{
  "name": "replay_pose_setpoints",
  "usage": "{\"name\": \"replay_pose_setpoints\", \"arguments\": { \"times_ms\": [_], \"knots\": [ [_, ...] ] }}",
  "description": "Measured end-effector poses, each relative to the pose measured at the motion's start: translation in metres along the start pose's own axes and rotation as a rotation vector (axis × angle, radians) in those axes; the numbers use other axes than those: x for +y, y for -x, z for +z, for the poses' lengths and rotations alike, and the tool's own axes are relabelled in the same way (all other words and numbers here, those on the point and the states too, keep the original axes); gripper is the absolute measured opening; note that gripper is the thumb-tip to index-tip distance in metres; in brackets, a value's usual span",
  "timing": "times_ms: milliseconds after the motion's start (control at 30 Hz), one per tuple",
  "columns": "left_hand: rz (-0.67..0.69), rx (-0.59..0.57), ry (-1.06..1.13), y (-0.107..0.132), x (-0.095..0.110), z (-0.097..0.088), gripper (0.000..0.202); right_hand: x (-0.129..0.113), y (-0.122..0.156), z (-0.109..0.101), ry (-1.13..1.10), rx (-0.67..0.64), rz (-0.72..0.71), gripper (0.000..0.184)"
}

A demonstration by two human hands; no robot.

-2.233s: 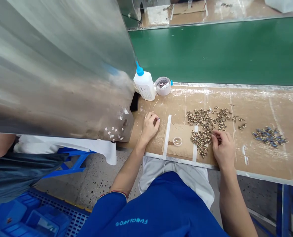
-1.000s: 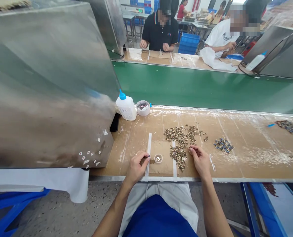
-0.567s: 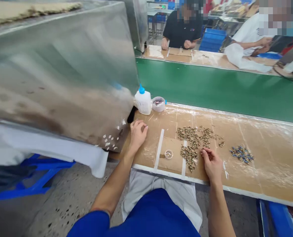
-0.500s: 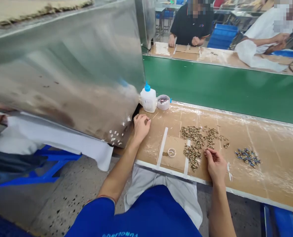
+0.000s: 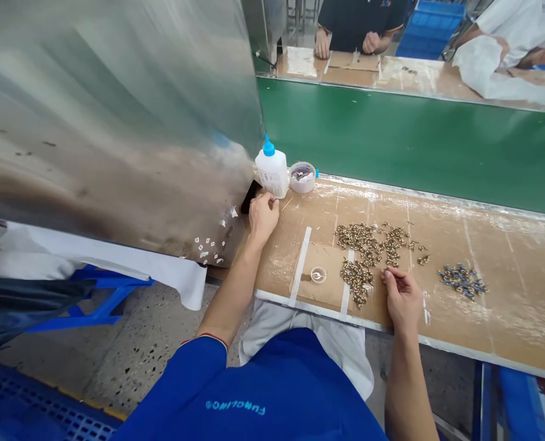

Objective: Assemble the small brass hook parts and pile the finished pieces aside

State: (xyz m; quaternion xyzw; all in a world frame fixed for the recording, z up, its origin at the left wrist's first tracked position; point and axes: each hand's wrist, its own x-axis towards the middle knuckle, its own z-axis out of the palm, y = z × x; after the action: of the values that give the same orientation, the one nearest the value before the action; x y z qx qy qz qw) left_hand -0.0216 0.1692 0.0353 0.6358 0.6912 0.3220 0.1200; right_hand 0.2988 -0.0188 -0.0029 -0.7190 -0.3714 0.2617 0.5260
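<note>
My left hand (image 5: 263, 219) is beside the base of a white squeeze bottle (image 5: 272, 174) with a blue cap. Its thumb and fingertips are pinched together; whatever is between them is too small to make out. A thin stick (image 5: 288, 203) lies just right of those fingertips. My right hand (image 5: 402, 299) rests low over the board, its thumb and index finger pinched at the right edge of a spread pile of small brass-coloured parts (image 5: 359, 269). What this pinch holds I cannot make out. A small round cup (image 5: 318, 275) stands between my hands on a cardboard square.
Farther right lies a pile of brass-and-blue parts (image 5: 462, 281). A tape roll (image 5: 302, 177) with bits inside stands by the bottle. A metal cabinet wall (image 5: 162, 135) bounds the left. Beyond the bench runs a green belt (image 5: 392, 135), with two people across it.
The view has tipped downward, so the bench sits higher in the picture. My left hand has moved slightly closer to the bottle. The right hand stays by the brass pile, still pinched.
</note>
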Motion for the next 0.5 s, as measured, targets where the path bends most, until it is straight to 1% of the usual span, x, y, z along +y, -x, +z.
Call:
{"name": "replay_pose_setpoints", "arguments": {
  "times_ms": [67,167,233,300,400,500],
  "knots": [
    [0.047,-0.041,0.079,0.007,0.004,0.001,0.010,0.000,-0.001,0.000,-0.013,0.013,0.009,0.044],
    [0.155,-0.192,0.272,0.017,0.010,0.007,0.010,-0.004,-0.003,0.000,-0.055,0.017,0.028,0.046],
    [0.215,-0.293,0.397,0.023,0.015,0.015,0.010,-0.011,-0.007,0.002,-0.105,0.001,0.050,0.047],
    [0.250,-0.359,0.483,0.028,0.020,0.023,0.011,-0.023,-0.014,0.008,-0.152,-0.027,0.050,0.046],
    [0.286,-0.438,0.550,0.037,0.025,0.033,0.011,-0.046,-0.031,0.023,-0.192,-0.118,-0.015,0.041],
    [0.310,-0.497,0.603,0.041,0.028,0.036,0.012,-0.066,-0.055,0.046,-0.216,-0.272,-0.084,0.030]
  ]
}}
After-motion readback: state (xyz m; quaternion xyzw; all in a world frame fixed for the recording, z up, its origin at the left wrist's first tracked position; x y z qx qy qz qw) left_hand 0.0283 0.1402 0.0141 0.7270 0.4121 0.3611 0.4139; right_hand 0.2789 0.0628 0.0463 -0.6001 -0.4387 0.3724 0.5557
